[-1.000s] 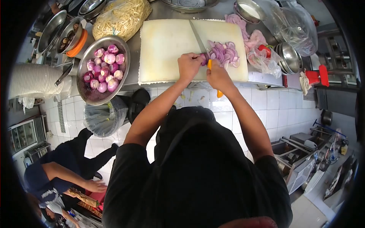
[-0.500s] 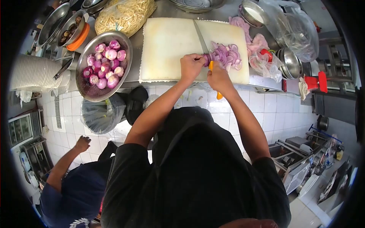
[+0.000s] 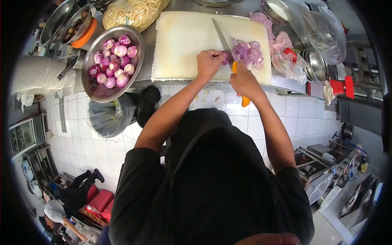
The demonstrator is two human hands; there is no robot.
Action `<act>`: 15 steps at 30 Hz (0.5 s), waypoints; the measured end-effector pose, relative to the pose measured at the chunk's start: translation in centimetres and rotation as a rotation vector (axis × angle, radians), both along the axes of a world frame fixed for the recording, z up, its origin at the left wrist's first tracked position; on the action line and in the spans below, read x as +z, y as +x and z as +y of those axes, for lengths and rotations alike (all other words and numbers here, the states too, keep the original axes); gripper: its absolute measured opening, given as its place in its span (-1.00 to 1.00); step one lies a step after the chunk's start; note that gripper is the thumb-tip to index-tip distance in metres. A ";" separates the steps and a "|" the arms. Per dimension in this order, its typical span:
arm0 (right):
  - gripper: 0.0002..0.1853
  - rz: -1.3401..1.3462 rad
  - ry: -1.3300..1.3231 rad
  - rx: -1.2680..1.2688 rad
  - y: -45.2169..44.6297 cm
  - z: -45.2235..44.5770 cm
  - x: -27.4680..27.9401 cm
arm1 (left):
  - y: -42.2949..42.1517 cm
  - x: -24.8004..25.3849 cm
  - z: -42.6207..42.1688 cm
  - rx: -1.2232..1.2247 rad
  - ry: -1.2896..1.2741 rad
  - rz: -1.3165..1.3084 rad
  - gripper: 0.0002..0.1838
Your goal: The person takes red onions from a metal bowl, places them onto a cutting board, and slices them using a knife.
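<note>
White plastic makes up the chopping board (image 3: 179, 49), which lies on the metal bench (image 3: 143, 72) in the head view. At the board's near edge, right of its middle, the left hand (image 3: 209, 65) has its grip narrowed on a piece of onion (image 3: 225, 58), fingertips pressed against it. The right hand (image 3: 246, 83), just beside it and also over the near edge, has its grip wrapped around the orange handle of a knife (image 3: 234, 67); the blade slants from there toward the board's far edge, touching or nearly touching the onion piece, I cannot tell which. Purple onion slices (image 3: 250, 54) lie heaped on the board's right part, beside the blade. Left of the board sits a metal colander (image 3: 90, 85) with peeled onions (image 3: 114, 63), and beyond the board's far left corner is a bag of noodles (image 3: 132, 14). Right of the board are a pink cloth (image 3: 281, 42), a clear bag (image 3: 287, 66) with something red in it and tilted metal bowls (image 3: 315, 65). A lined bin (image 3: 107, 122) stands on the floor (image 3: 94, 149), below and left of the board.
</note>
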State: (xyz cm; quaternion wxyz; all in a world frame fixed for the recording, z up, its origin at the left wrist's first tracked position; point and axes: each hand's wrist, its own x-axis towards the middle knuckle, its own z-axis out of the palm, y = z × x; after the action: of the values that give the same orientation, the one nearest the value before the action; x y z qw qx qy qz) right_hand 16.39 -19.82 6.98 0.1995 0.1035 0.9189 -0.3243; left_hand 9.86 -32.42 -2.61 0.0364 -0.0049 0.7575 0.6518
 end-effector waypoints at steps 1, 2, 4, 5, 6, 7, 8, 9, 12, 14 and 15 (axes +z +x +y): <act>-0.63 0.087 0.041 0.031 -0.3 0.3 -2.8 | -0.1 0.2 0.0 0.001 -0.011 -0.020 -0.79; -0.62 0.171 0.084 0.058 -0.7 0.6 -4.9 | 0.0 0.2 0.2 -0.002 -0.020 -0.040 -0.79; -0.62 0.112 0.025 0.013 -1.6 0.7 -3.9 | 0.3 0.3 0.3 -0.001 0.003 -0.032 -0.79; -0.62 0.054 -0.002 0.000 -2.1 1.0 -2.9 | 0.1 0.4 0.2 0.008 0.014 -0.022 -0.79; -0.62 -0.012 -0.030 -0.018 -2.1 0.8 -1.1 | 0.2 0.1 0.2 0.004 0.019 -0.017 -0.79; -0.62 -0.042 -0.022 -0.014 -2.0 0.6 0.4 | 0.0 -0.1 0.3 0.004 0.026 -0.010 -0.79; -0.62 -0.075 -0.013 -0.006 -1.8 0.5 1.9 | 0.0 -0.5 0.3 0.009 0.035 -0.005 -0.79; -0.62 -0.110 -0.002 0.003 -1.5 0.3 2.9 | 0.0 -0.5 0.2 0.005 0.028 0.008 -0.79; -0.64 -0.149 0.018 -0.009 -0.5 -0.4 4.4 | 0.0 -0.2 0.0 -0.005 0.013 0.028 -0.80; -0.65 -0.089 0.006 -0.033 -0.3 -0.6 2.9 | 0.0 0.0 0.1 -0.009 0.012 0.014 -0.80; -0.66 -0.059 0.000 -0.045 0.0 -0.7 1.7 | 0.0 0.1 0.1 -0.011 0.016 0.013 -0.80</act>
State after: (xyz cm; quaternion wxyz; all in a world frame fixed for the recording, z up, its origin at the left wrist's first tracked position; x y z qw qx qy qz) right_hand 16.42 -20.50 8.66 0.2191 0.1338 0.9100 -0.3256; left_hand 9.86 -32.33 -2.56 0.0350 0.0038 0.7526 0.6575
